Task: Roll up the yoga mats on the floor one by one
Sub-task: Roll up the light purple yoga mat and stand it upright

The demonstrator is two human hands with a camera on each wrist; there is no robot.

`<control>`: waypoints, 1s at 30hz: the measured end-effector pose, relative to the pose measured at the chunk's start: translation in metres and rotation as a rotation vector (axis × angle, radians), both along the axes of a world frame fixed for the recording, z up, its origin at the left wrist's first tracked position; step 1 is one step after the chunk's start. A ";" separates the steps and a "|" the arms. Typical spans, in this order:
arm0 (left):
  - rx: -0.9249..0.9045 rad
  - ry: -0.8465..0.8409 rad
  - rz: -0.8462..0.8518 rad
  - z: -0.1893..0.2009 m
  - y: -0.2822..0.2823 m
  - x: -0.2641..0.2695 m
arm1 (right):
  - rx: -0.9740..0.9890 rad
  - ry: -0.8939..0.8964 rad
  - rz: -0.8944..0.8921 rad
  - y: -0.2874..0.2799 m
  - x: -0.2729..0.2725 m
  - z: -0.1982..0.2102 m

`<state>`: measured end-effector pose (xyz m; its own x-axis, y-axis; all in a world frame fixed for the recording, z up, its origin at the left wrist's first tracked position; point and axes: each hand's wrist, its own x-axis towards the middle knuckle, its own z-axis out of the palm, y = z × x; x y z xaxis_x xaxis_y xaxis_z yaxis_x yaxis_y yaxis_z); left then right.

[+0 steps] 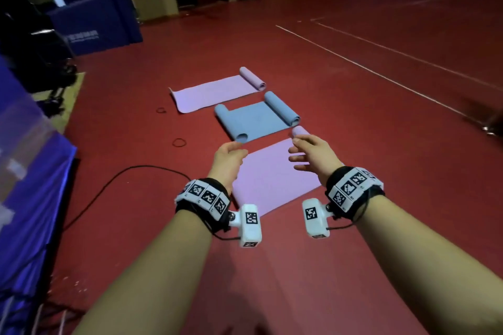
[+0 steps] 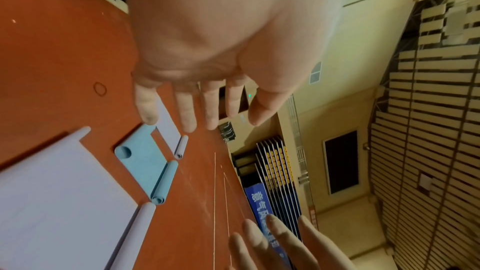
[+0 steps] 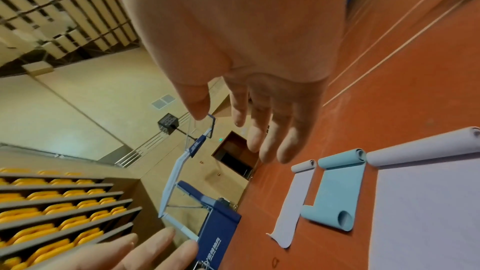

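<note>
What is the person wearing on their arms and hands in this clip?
Both forearms are bare, with no sleeves or gloves. The left hand and right hand each have a black wrist strap ringed with white tiles printed with black square codes. A small white camera box bearing the same kind of code hangs on the inner side of each strap, with a thin black cable looping from it.

text: none legible | blue padded base [image 1: 92, 24]: white print blurred
</note>
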<state>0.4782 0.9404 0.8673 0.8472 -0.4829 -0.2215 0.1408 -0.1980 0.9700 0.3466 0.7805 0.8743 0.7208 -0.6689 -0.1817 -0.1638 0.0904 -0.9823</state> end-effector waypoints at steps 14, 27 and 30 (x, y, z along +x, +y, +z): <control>0.070 0.067 -0.123 -0.050 -0.284 0.018 | 0.059 0.060 -0.094 -0.260 0.004 -0.050; 0.069 0.064 -0.194 -0.031 -0.593 0.116 | 0.073 0.109 -0.205 -0.540 0.077 -0.023; 0.066 0.077 -0.188 -0.037 -0.659 0.134 | 0.057 0.103 -0.191 -0.612 0.094 -0.026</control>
